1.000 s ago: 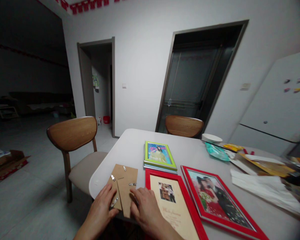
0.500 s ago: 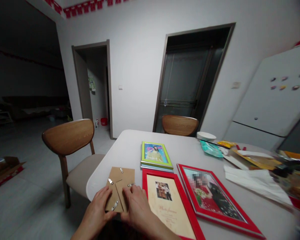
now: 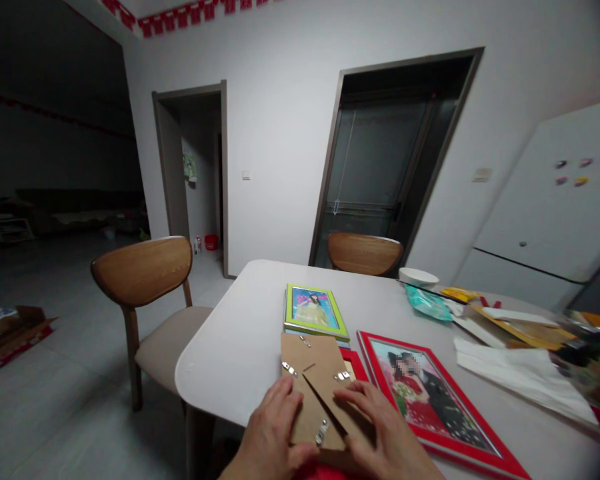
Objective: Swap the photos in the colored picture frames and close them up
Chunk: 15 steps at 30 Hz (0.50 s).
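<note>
A brown picture frame backing board [image 3: 316, 353], with metal clips and a cut-out stand flap, lies over a red photo frame [image 3: 359, 365] on the table. Most of that frame is hidden under it. My left hand [image 3: 275, 427] grips the board's left edge, thumb at the near side. On its right edge, my right hand [image 3: 380, 427] holds it with bent fingers. Immediately right is a second red photo frame [image 3: 430, 393] with a picture of two people. Just beyond the board sits a green photo frame [image 3: 315, 310], on top of another frame.
A white table [image 3: 220, 333] carries everything. At its right are a white bowl [image 3: 419, 277], a teal packet [image 3: 427, 303], white paper [image 3: 520, 377] and other clutter. Wooden chairs stand at the left [image 3: 145, 273] and at the far side [image 3: 364, 253].
Both hands have carried the backing board to the right, from beside the near red frame to over it. The view has shifted slightly left.
</note>
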Tool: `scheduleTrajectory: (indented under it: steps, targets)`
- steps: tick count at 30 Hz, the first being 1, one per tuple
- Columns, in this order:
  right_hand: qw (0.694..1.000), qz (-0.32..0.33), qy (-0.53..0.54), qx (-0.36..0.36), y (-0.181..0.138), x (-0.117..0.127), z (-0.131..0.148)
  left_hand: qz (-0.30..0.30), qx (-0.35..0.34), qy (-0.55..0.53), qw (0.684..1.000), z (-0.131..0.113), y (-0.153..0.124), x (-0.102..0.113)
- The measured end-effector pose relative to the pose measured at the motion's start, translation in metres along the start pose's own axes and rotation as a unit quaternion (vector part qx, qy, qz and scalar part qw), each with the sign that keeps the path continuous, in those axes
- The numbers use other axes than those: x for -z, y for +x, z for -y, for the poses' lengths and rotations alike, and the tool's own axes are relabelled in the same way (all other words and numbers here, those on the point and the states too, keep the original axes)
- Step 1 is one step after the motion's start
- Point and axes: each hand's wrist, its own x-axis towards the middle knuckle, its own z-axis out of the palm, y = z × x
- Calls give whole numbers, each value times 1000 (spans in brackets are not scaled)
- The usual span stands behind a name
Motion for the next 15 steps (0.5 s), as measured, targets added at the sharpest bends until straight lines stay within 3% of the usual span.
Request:
scheduleTrajectory:
  steps: [4,8,15]
  targets:
    - [998,12,-40,-39,-21,1,-33,82,36,-35,995,-21,5,-17]
    - [997,16,-61,-50,-24,-7,-39,100,45,-38,993,-26,4,-18]
    - [992,-19,-126,4,-12,-24,-41,108,25,-8,994,-20,5,-14]
